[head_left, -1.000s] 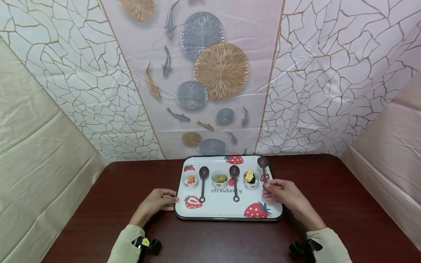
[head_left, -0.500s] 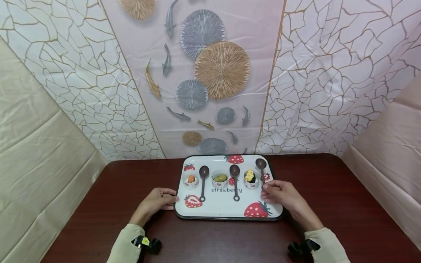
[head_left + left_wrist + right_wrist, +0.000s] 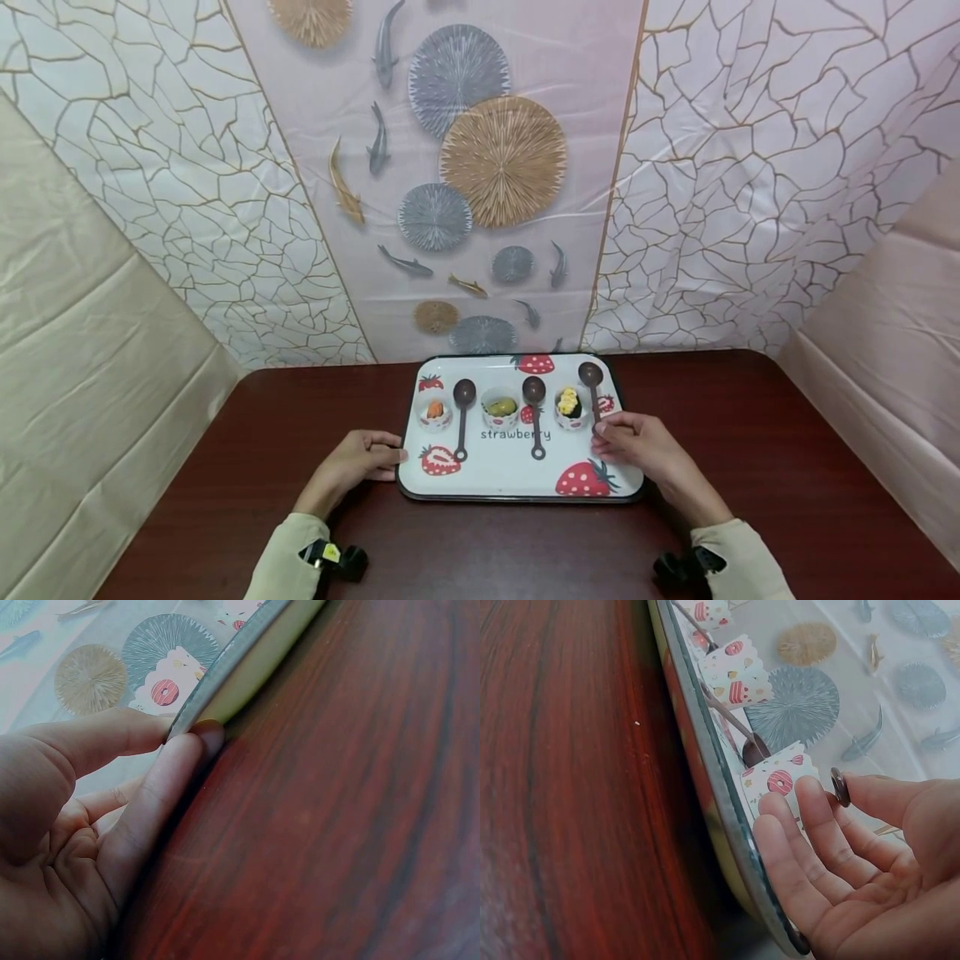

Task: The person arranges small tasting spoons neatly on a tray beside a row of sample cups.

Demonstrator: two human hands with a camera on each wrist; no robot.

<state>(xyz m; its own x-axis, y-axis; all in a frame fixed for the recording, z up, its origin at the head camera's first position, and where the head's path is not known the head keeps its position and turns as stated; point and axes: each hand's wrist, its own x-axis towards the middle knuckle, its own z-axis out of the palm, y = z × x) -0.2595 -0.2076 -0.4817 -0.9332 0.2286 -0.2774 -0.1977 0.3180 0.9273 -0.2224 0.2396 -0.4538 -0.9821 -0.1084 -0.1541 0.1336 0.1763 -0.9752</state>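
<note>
My left hand (image 3: 360,460) is at the left edge of the strawberry-print tray (image 3: 517,479). In the left wrist view its thumb and a finger pinch the tray's rim (image 3: 225,679). Over the tray's right side, my right hand (image 3: 645,448) pinches the handle end of a dark brown spoon (image 3: 591,375), its bowl pointing away. The ringed handle end (image 3: 840,787) shows between thumb and fingers in the right wrist view. Left of that spoon sits a paper cup (image 3: 572,422) with yellow and black food. Two more brown spoons (image 3: 534,390) (image 3: 464,393) lie between the cups.
A cup with green food (image 3: 500,419) stands mid-tray, and one with orange food (image 3: 435,419) at its left. Dark red-brown table (image 3: 480,550) surrounds the tray. A patterned cloth backdrop (image 3: 517,287) rises behind the table's far edge.
My right hand has moved slightly left with the spoon, bringing it nearer the cup with yellow food. My left hand stays at the tray's edge.
</note>
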